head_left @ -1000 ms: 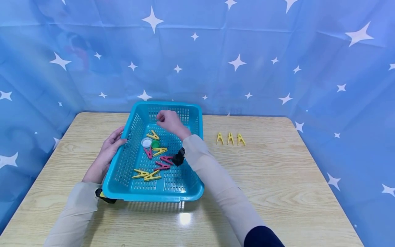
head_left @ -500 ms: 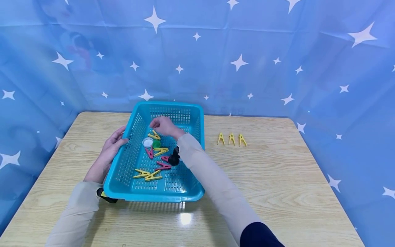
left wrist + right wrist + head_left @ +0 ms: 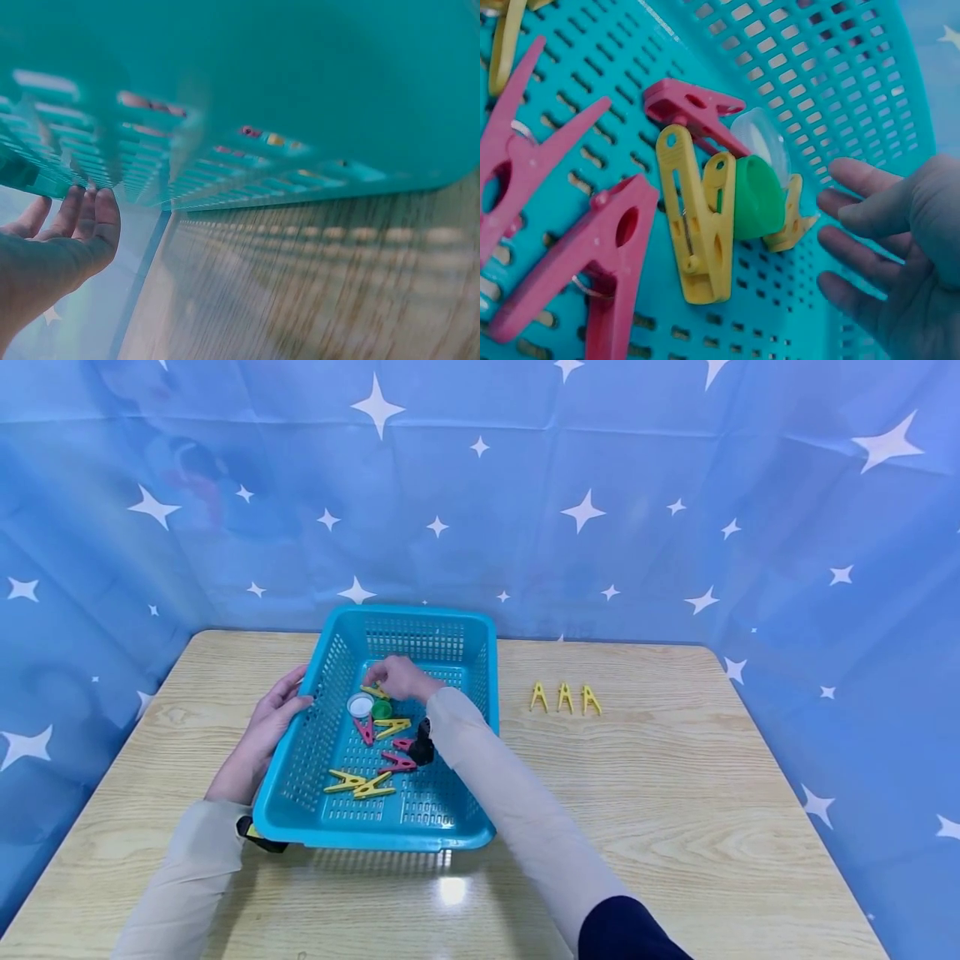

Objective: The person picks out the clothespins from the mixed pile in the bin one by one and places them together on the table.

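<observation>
My left hand (image 3: 264,731) holds the left rim of a blue-green plastic basket (image 3: 375,841), thumb over the edge and fingers against the outside. Inside the far half of the basket, my right hand (image 3: 401,679) reaches down to a yellow clothespin (image 3: 374,692). In the right wrist view, the right hand's fingers (image 3: 855,251) are spread just beside that clothespin (image 3: 784,236) and hold nothing. Next to it lie a white cap (image 3: 360,705) and a green cap (image 3: 382,709). Several pink clothespins (image 3: 397,763) and yellow clothespins (image 3: 373,787) lie on the basket floor.
Three yellow clothespins (image 3: 565,697) stand in a row on the wooden table (image 3: 637,793), right of the basket. A blue curtain with white stars (image 3: 465,485) hangs behind and beside the table. The basket's walls surround my right hand.
My right hand has moved left, then down and nearer, from the basket's far end to the farthest yellow clothespin. The left hand stays on the rim.
</observation>
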A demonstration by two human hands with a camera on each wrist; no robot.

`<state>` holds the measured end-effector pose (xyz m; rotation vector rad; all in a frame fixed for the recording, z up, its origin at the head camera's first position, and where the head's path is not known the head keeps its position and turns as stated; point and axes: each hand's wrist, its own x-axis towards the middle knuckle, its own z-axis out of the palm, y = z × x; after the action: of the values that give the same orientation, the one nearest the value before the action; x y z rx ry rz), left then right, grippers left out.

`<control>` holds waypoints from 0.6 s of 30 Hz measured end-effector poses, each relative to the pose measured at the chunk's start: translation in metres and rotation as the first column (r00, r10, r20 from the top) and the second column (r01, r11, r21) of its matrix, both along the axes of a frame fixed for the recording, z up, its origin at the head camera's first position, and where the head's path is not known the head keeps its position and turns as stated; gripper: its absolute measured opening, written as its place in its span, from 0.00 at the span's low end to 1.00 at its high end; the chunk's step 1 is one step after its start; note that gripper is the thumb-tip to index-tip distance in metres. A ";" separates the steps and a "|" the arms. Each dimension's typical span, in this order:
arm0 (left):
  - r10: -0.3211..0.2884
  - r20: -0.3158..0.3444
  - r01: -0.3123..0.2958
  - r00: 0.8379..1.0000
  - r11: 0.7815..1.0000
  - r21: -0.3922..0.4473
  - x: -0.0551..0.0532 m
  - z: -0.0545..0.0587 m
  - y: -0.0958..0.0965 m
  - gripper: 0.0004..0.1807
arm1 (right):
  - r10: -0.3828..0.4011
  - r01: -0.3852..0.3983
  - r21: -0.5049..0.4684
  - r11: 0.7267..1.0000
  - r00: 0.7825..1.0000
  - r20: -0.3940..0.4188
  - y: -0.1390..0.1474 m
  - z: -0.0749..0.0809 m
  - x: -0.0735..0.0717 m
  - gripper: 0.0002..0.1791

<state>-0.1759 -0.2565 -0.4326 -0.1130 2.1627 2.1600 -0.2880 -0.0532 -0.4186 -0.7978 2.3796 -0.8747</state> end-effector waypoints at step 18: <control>0.001 -0.008 -0.001 1.000 0.999 0.034 -0.002 -0.002 -0.001 0.33 | 0.021 -0.009 0.136 0.991 0.996 -0.090 0.003 -0.001 -0.001 0.22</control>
<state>-0.1778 -0.2576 -0.4349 -0.1041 2.1297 2.2003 -0.2887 -0.0506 -0.4199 -0.8163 2.4787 -0.6758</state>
